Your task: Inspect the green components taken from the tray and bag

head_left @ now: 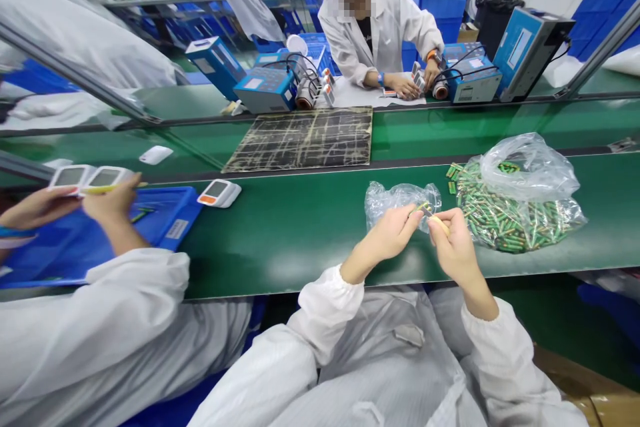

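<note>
My left hand [387, 237] and my right hand [454, 243] meet above the green conveyor belt [280, 247]. Their fingertips pinch a small yellow and dark component [430, 215], too small to identify. Just behind my left hand lies a crumpled clear plastic bag [400, 201]. To the right of my right hand, a large clear bag [527, 170] sits open beside a heap of green cylindrical cells [505, 217] spilling across the belt.
At left, a co-worker's hands [75, 207] hold white display units over a blue tray [170, 213]. Another unit [219, 193] lies on the belt. Beyond stand a dark mat [300, 140], a second belt, test instruments, and a co-worker in a white coat [380, 33].
</note>
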Action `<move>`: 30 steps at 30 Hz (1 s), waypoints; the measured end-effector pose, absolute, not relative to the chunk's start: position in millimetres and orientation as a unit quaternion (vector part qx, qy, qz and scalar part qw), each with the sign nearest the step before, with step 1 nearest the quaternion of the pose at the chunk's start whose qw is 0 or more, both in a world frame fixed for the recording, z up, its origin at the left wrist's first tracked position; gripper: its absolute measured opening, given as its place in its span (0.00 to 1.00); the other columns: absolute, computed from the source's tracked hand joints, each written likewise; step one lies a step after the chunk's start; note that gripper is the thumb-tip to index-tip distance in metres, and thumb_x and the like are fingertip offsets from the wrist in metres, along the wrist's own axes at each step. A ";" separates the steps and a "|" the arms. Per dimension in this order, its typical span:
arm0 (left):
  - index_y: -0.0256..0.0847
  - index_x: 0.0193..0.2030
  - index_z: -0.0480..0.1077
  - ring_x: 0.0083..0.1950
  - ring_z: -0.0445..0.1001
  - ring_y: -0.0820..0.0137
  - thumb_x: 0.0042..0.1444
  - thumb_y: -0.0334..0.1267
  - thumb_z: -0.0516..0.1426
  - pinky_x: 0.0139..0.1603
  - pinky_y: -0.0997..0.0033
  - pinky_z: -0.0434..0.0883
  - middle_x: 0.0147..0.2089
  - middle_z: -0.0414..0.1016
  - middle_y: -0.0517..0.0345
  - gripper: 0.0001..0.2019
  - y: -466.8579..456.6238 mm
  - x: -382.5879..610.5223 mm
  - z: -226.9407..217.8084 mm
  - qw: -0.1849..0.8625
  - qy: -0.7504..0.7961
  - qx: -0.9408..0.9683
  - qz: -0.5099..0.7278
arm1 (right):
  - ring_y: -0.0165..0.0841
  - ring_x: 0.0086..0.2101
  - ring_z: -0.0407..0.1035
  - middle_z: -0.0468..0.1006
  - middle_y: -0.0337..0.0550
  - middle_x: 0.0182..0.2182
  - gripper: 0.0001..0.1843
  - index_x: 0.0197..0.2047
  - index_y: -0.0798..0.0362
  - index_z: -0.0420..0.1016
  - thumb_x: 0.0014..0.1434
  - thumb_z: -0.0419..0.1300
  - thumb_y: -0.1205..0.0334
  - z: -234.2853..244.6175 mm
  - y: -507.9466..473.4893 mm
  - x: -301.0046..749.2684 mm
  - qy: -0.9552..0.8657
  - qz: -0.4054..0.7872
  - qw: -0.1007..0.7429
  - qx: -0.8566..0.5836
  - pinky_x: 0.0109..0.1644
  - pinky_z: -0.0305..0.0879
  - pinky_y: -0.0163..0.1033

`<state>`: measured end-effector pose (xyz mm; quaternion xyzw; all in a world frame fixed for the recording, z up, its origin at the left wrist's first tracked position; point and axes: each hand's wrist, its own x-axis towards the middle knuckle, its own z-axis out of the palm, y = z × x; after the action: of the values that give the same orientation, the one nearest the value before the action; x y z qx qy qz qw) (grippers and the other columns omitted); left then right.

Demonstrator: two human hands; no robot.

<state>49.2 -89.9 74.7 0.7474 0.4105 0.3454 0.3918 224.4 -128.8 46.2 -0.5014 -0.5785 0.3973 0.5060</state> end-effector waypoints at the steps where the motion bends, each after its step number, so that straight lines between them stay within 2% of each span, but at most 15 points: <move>1: 0.43 0.30 0.58 0.29 0.60 0.71 0.76 0.49 0.44 0.35 0.66 0.58 0.26 0.63 0.62 0.22 -88.3 45.9 78.7 0.389 0.403 0.760 0.329 | 0.30 0.25 0.65 0.70 0.33 0.26 0.15 0.47 0.49 0.64 0.73 0.61 0.47 47.2 -127.7 225.8 -0.574 0.417 0.505 -0.491 0.28 0.59 0.35; 5: 0.43 0.31 0.58 0.29 0.60 0.71 0.75 0.47 0.45 0.35 0.66 0.57 0.27 0.63 0.62 0.20 -82.8 41.9 92.4 0.387 0.375 0.790 0.292 | 0.27 0.21 0.58 0.63 0.28 0.23 0.16 0.46 0.48 0.62 0.73 0.61 0.47 50.7 -124.4 222.4 -0.537 0.484 0.537 -0.435 0.26 0.56 0.34; 10: 0.43 0.31 0.57 0.30 0.61 0.70 0.75 0.48 0.44 0.35 0.66 0.58 0.28 0.63 0.62 0.20 -80.3 50.6 99.4 0.386 0.366 0.797 0.284 | 0.26 0.23 0.61 0.67 0.28 0.25 0.17 0.48 0.48 0.62 0.70 0.65 0.50 60.0 -121.9 220.0 -0.504 0.472 0.588 -0.422 0.26 0.57 0.32; 12: 0.43 0.32 0.58 0.30 0.61 0.70 0.75 0.49 0.45 0.35 0.66 0.58 0.28 0.64 0.61 0.20 -80.4 51.4 101.1 0.384 0.346 0.819 0.248 | 0.25 0.21 0.59 0.65 0.27 0.25 0.18 0.49 0.47 0.62 0.68 0.67 0.49 70.4 -115.0 236.5 -0.474 0.452 0.621 -0.431 0.24 0.54 0.31; 16: 0.43 0.31 0.59 0.29 0.61 0.70 0.75 0.50 0.45 0.35 0.66 0.58 0.28 0.64 0.62 0.21 -76.0 50.4 104.9 0.406 0.284 0.858 0.138 | 0.22 0.16 0.46 0.55 0.22 0.22 0.20 0.47 0.45 0.62 0.64 0.70 0.50 96.8 -95.2 295.6 -0.348 0.338 0.764 -0.425 0.20 0.48 0.30; 18: 0.43 0.32 0.60 0.30 0.63 0.70 0.76 0.49 0.42 0.37 0.65 0.61 0.29 0.66 0.61 0.21 -65.9 54.5 108.5 0.409 0.281 0.857 0.142 | 0.21 0.15 0.45 0.53 0.21 0.21 0.21 0.48 0.46 0.63 0.64 0.70 0.50 100.2 -91.5 320.9 -0.355 0.327 0.768 -0.421 0.21 0.48 0.30; 21: 0.44 0.32 0.60 0.32 0.66 0.69 0.76 0.48 0.40 0.39 0.64 0.64 0.30 0.68 0.60 0.22 -37.5 75.7 119.5 0.386 0.285 0.863 0.157 | 0.22 0.15 0.46 0.52 0.21 0.19 0.20 0.49 0.47 0.65 0.65 0.69 0.47 79.9 -97.7 340.7 -0.389 0.341 0.738 -0.434 0.20 0.47 0.30; 24: 0.44 0.34 0.61 0.34 0.69 0.67 0.76 0.47 0.42 0.41 0.63 0.67 0.33 0.71 0.57 0.19 0.6 118.5 137.3 0.321 0.290 0.889 0.148 | 0.23 0.15 0.47 0.52 0.20 0.18 0.21 0.48 0.46 0.65 0.66 0.68 0.44 35.1 -109.8 349.9 -0.363 0.317 0.740 -0.469 0.20 0.47 0.30; 30: 0.35 0.49 0.72 0.47 0.77 0.59 0.77 0.50 0.44 0.52 0.60 0.71 0.48 0.79 0.41 0.22 70.3 236.0 160.2 0.130 0.287 0.941 0.125 | 0.24 0.15 0.50 0.55 0.21 0.17 0.24 0.47 0.47 0.64 0.65 0.67 0.40 -46.9 -132.6 361.4 -0.305 0.329 0.730 -0.517 0.20 0.48 0.30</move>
<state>236.0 70.3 160.2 0.9407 0.2873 0.1254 0.1300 361.4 -132.6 -46.9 -0.5167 -0.3047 0.3285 0.7295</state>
